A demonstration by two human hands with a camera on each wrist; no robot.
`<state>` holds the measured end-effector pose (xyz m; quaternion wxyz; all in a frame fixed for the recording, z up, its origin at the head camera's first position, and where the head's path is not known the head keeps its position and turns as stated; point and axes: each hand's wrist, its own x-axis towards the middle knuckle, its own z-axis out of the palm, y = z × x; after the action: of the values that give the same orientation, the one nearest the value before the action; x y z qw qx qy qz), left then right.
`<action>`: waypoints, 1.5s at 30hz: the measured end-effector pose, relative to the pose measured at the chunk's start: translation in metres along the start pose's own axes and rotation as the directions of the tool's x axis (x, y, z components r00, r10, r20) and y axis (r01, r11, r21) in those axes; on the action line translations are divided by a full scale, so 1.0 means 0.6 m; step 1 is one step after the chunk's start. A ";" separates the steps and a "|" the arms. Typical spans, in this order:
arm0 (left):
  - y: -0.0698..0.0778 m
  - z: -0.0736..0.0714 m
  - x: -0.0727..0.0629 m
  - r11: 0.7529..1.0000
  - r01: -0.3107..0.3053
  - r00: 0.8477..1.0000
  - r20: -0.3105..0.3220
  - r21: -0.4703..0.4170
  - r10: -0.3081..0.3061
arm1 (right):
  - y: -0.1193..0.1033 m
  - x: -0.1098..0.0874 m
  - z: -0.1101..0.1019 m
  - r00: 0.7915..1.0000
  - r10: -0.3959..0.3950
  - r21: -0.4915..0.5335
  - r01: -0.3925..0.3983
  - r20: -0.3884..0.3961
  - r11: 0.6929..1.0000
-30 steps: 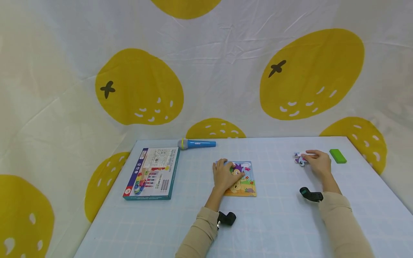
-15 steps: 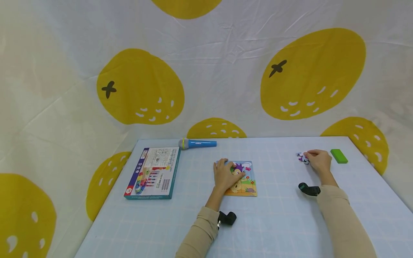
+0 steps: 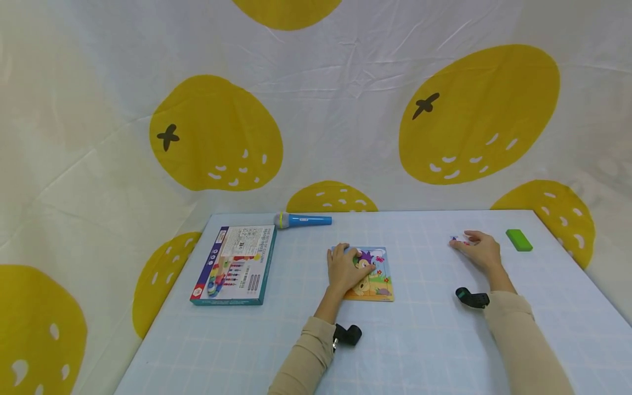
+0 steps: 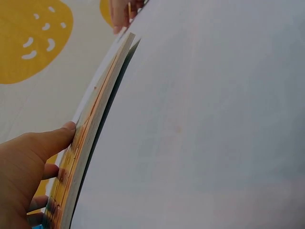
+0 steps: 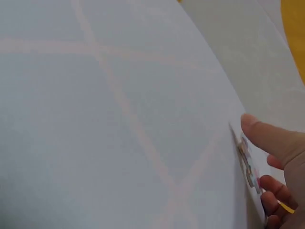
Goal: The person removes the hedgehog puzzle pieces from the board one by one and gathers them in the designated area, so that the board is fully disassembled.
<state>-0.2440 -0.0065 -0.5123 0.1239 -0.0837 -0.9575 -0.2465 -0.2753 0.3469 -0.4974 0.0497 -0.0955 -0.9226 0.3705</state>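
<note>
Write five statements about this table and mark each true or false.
1. The left hand rests on the picture board. True.
2. The blue microphone lies at the near edge of the table. False: the blue microphone lies at the far edge.
3. The green block lies right of the right hand. True.
4. The right hand touches the flat box. False: the flat box lies left of both hands.
5. A small printed piece is by the right hand's fingers. True.

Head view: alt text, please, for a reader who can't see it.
A person's left hand rests on a picture board on a pale table; the right hand is at a small printed piece. Box at left, microphone at back, green block at right.
</note>
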 end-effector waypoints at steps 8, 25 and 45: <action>-0.001 0.001 0.000 1.000 0.003 1.000 0.007 -0.002 -0.003 | -0.003 -0.009 0.013 0.994 -0.083 -0.018 0.082 -0.067 0.997; -0.014 -0.020 -0.001 0.997 -0.059 0.989 0.132 -0.044 0.064 | -0.008 -0.013 0.027 0.987 -0.064 0.016 0.067 -0.151 0.998; -0.044 -0.021 -0.010 0.986 -0.120 0.976 0.170 -0.120 0.139 | -0.125 -0.052 0.134 0.927 -0.109 0.294 0.223 -0.360 0.929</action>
<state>-0.2413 -0.0361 -0.5149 0.0491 -0.1741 -0.9424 -0.2813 -0.2683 0.2332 -0.5039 0.2537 -0.0682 -0.8301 0.4919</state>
